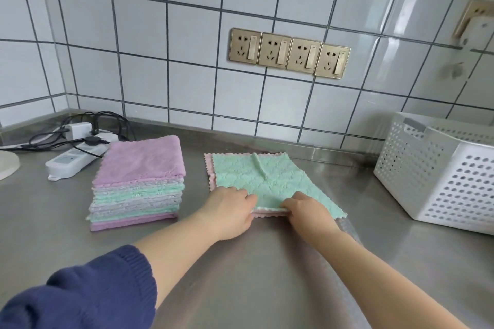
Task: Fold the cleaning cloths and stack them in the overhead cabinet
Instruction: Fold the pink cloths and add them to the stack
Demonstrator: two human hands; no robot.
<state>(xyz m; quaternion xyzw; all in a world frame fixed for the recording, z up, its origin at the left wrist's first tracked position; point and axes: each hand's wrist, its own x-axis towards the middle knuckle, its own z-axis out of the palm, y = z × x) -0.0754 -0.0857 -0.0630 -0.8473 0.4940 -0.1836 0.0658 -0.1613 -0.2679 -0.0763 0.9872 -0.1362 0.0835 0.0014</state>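
Stainless steel countertop (267, 288) in a tiled kitchen corner, where a person works on a mint-green cleaning cloth (270, 181) spread flat near the wall. It lies on top of a pink cloth (209, 168), whose scalloped edge shows along the left side and at the near edge. Both hands meet at the near edge of the green cloth. The left hand (231, 207) lies knuckles-up with its fingers curled onto the hem, pinching it; the right hand (304, 208) mirrors it just beside, fingers bent down and gripping the same hem, which is lifted slightly into a pale roll between them. Both forearms reach forward from the lower frame and converge on the cloth, the left one emerging from a pushed-up navy knit sleeve (88, 294), the right one bare. A tall stack of folded cloths (139, 184) in purple, green and grey stands just left of the working cloth. A white perforated basket (438, 171) sits at the right, and a white power strip (72, 160) with black cables lies at the far left, below four brass-coloured wall sockets (290, 53).
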